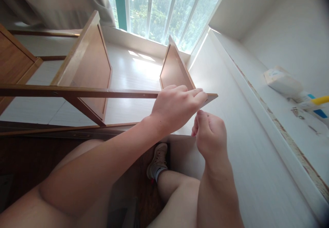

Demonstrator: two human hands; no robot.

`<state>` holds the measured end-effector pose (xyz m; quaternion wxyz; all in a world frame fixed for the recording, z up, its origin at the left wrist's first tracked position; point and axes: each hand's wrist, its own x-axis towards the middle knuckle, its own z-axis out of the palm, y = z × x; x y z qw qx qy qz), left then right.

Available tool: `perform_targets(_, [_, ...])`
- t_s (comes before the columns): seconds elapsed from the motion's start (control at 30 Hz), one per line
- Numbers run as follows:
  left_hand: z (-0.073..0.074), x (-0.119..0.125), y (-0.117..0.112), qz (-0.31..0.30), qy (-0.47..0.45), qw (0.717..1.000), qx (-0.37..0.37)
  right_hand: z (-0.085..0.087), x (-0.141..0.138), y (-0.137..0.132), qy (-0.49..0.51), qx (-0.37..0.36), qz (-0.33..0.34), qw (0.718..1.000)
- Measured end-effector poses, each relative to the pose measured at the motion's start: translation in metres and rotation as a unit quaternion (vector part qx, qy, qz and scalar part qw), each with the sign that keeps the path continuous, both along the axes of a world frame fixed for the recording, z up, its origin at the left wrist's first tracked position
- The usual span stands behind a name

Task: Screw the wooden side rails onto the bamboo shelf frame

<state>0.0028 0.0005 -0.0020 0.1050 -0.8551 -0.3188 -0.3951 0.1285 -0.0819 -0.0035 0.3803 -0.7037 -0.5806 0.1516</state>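
A brown wooden frame, perhaps part of a shelf unit, stretches across the left and middle of the view. It has a long rail (128,93) and upright panels, one a middle panel (96,73) and one an end panel (174,63). My left hand (177,104) lies over the rail's right end, fingers wrapped round it where it meets the end panel. Just below that corner, my right hand (212,132) is closed with thumb and fingers pinched together. Whatever it may hold is too small or hidden to make out.
A barred window (164,12) is behind the frame, with a grey curtain (64,5) at its left. On the right, a white board (246,118) slopes beside a ledge carrying a white package (282,80) and a yellow-handled item (320,100). My shoe (158,157) is below.
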Motion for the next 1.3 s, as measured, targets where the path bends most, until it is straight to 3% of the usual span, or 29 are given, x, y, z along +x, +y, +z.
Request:
perform_targets(0.47, [-0.001,0.0,0.0,0.0,-0.006,1.0,0.002,-0.001,0.001,0.002,0.034,0.002,-0.012,0.999])
perform_targets(0.7, [-0.002,0.002,0.001,0.008,-0.02,1.0,0.013,0.004,-0.002,0.005,0.186,-0.006,-0.005,0.983])
perform_targets(1.1, [0.0,0.002,0.001,0.006,-0.011,1.0,-0.004,-0.002,-0.021,0.009,0.425,0.042,-0.013,0.904])
perform_targets(1.2, [0.001,0.001,0.0,0.0,-0.015,1.0,0.002,-0.001,-0.022,0.009,0.494,0.031,0.006,0.869])
perform_targets(1.3, [0.001,0.001,-0.001,-0.004,-0.016,1.0,0.003,0.002,-0.023,0.009,0.587,0.008,0.032,0.809])
